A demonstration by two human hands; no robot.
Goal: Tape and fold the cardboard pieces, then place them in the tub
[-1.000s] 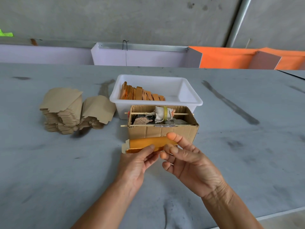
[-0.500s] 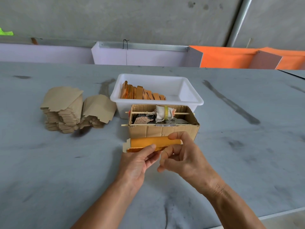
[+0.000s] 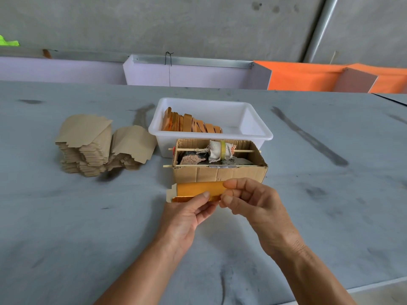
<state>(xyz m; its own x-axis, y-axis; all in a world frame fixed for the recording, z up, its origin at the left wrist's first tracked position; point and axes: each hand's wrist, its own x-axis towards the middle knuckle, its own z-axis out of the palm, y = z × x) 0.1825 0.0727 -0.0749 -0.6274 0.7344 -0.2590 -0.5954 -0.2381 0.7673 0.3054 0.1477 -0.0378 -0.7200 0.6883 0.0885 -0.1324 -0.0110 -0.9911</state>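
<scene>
Both hands, left [image 3: 185, 213] and right [image 3: 253, 202], pinch the folded piece [image 3: 198, 191] just before the box [image 3: 220, 175]; the tub [image 3: 251, 137] sits behind, bare table [image 3: 88, 227] all around.

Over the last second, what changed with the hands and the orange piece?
The right hand closed its fingers onto the right end of the orange cardboard piece. The left hand kept its pinch; tub, cardboard box and blank stack stayed put.

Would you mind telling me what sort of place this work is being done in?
Probably a small workshop for hand assembly: a bare concrete wall, a long grey table with stacked cardboard blanks, and a white tub of finished folded pieces.
</scene>
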